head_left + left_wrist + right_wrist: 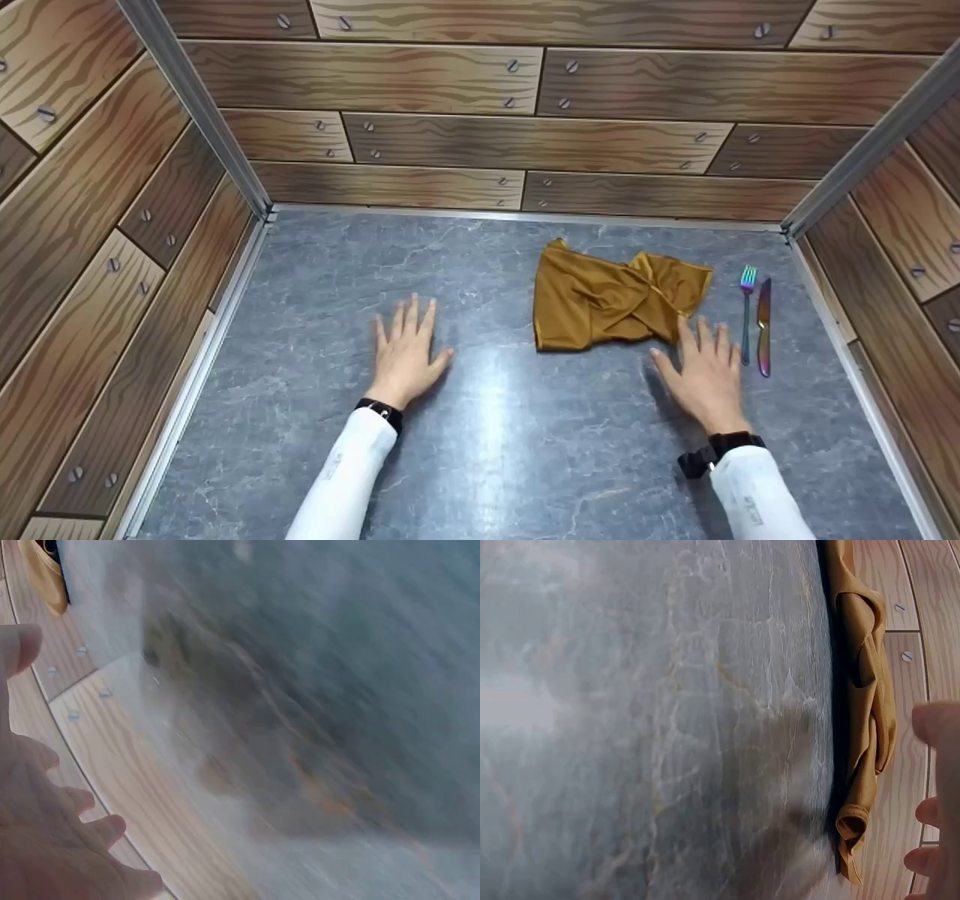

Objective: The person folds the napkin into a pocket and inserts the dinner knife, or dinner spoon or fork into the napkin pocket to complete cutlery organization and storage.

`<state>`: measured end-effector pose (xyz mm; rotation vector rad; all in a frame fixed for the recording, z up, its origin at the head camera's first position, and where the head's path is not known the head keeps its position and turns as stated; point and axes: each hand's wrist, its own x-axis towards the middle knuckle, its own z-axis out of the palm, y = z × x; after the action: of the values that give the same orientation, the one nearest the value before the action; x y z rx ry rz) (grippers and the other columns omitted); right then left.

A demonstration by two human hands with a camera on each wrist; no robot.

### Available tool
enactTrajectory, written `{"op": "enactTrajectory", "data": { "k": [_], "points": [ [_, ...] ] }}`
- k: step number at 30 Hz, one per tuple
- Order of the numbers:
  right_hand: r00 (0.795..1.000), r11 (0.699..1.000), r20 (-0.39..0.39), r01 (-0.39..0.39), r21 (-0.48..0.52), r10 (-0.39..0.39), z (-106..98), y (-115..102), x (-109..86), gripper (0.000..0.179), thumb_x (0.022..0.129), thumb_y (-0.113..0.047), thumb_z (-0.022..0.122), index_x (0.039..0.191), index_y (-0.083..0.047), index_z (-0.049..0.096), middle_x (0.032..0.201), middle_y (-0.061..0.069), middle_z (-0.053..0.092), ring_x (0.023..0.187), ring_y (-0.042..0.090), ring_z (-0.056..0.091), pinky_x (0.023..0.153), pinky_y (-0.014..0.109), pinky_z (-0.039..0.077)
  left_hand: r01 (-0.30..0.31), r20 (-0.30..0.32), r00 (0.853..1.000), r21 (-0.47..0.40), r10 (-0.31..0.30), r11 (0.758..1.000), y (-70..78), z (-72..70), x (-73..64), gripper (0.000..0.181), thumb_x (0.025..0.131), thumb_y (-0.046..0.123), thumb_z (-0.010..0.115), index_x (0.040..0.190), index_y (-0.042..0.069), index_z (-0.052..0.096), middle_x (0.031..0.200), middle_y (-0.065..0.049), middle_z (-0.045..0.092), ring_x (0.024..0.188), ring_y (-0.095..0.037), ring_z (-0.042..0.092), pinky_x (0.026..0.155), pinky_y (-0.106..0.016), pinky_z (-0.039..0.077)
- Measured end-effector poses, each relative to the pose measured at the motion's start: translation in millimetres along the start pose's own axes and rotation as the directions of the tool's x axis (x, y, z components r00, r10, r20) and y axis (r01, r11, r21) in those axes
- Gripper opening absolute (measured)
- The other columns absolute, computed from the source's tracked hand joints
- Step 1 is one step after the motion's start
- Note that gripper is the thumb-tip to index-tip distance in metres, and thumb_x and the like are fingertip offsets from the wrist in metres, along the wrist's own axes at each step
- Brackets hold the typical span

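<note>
A crumpled mustard-brown satin cloth (600, 300) lies on the grey marbled tabletop (315, 315), right of the middle. My left hand (405, 356) is spread with straight fingers and holds nothing; bare tabletop surrounds it. The left wrist view shows its fingertips and a corner of the cloth (46, 577) at top left. Near the cloth's lower right corner, my right hand (705, 375) has its fingers extended and grips nothing. Whether its fingertips touch the cloth I cannot tell from the head view. In the right wrist view the folded cloth (866, 690) appears beyond that hand.
To the right of the cloth lie a rainbow-coloured fork (746, 315) and, beside it, a similarly coloured knife (764, 326). Wood-patterned walls (435, 142) with metal edging enclose the tabletop at the back and both sides.
</note>
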<state>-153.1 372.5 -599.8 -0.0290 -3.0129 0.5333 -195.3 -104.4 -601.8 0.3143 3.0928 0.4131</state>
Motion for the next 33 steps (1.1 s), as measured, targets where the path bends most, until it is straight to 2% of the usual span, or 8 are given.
{"op": "enactTrajectory", "data": {
  "k": [3,6,12,15,17,20,28,33],
  "points": [
    [1.000,1.000,0.022,0.001,0.020,-0.002,0.0,-1.4,8.0,0.081,0.105,-0.057,0.042,0.163,-0.004,0.021,0.163,0.035,0.013,0.149,0.057,-0.003,0.117,0.070,-0.004,-0.059,0.015,0.998,0.007,0.059,0.998,18.8,1.3,6.4,0.091,0.096,0.054,0.063,0.166,0.018,0.017,0.170,-0.015,0.011,0.155,-0.038,0.012,0.120,-0.066,0.001],
    [1.000,1.000,0.031,0.001,0.030,-0.002,-0.6,-2.6,17.0,0.076,0.107,-0.051,0.044,0.162,-0.002,0.023,0.162,0.035,0.017,0.148,0.057,0.003,0.118,0.069,0.001,-0.172,0.040,0.984,0.023,0.171,0.985,48.7,5.5,14.9,0.091,0.095,0.052,0.065,0.165,0.015,0.020,0.168,-0.015,0.019,0.154,-0.037,0.016,0.120,-0.066,0.006],
    [0.992,0.999,0.120,0.032,0.035,-0.036,7.6,-5.8,39.0,0.069,0.109,-0.040,0.045,0.160,0.002,0.026,0.160,0.036,0.021,0.148,0.056,0.012,0.118,0.068,0.010,-0.385,0.159,0.909,-0.033,0.385,0.922,114.6,16.8,28.8,0.087,0.098,0.050,0.063,0.164,0.013,0.020,0.169,-0.014,0.018,0.155,-0.035,0.016,0.123,-0.058,0.013],
    [0.977,0.998,0.207,0.039,0.045,-0.048,16.4,-11.5,44.0,0.067,0.108,-0.038,0.047,0.160,0.000,0.027,0.161,0.037,0.017,0.147,0.057,0.012,0.117,0.070,0.013,-0.437,0.199,0.877,-0.051,0.438,0.898,136.5,25.1,33.4,0.084,0.100,0.048,0.061,0.164,0.013,0.021,0.169,-0.013,0.017,0.155,-0.034,0.016,0.124,-0.054,0.014],
    [0.971,0.998,0.235,0.042,0.044,-0.052,22.7,-18.0,44.9,0.066,0.107,-0.037,0.050,0.160,-0.002,0.030,0.162,0.036,0.016,0.148,0.057,0.011,0.117,0.070,0.014,-0.446,0.213,0.869,-0.054,0.447,0.893,145.2,30.5,36.0,0.082,0.100,0.048,0.060,0.164,0.014,0.022,0.169,-0.012,0.018,0.155,-0.033,0.017,0.124,-0.051,0.015],
    [0.971,0.998,0.229,0.054,0.040,-0.062,31.4,-30.5,46.1,0.065,0.106,-0.038,0.053,0.160,-0.006,0.034,0.163,0.033,0.018,0.150,0.053,0.011,0.117,0.069,0.015,-0.412,0.235,0.880,-0.056,0.413,0.910,150.3,36.2,38.4,0.081,0.100,0.050,0.059,0.165,0.017,0.022,0.169,-0.011,0.018,0.154,-0.036,0.018,0.124,-0.050,0.016],
    [0.966,0.995,0.240,0.093,0.023,-0.096,41.4,-64.8,51.2,0.062,0.105,-0.037,0.057,0.159,-0.012,0.040,0.162,0.027,0.027,0.149,0.051,0.016,0.115,0.070,0.022,-0.167,0.221,0.961,-0.024,0.168,0.986,139.7,43.9,45.1,0.084,0.101,0.055,0.055,0.166,0.021,0.016,0.168,-0.014,0.021,0.153,-0.042,0.017,0.123,-0.057,0.013],
    [0.962,0.993,0.248,0.117,0.012,-0.116,43.0,-80.5,54.8,0.056,0.105,-0.031,0.058,0.157,-0.016,0.044,0.159,0.025,0.033,0.146,0.050,0.024,0.111,0.069,0.029,-0.057,0.182,0.982,0.030,0.051,0.998,121.9,42.7,48.2,0.079,0.102,0.058,0.050,0.165,0.019,0.023,0.167,-0.008,0.027,0.153,-0.040,0.018,0.120,-0.064,0.015]
  ]
}}
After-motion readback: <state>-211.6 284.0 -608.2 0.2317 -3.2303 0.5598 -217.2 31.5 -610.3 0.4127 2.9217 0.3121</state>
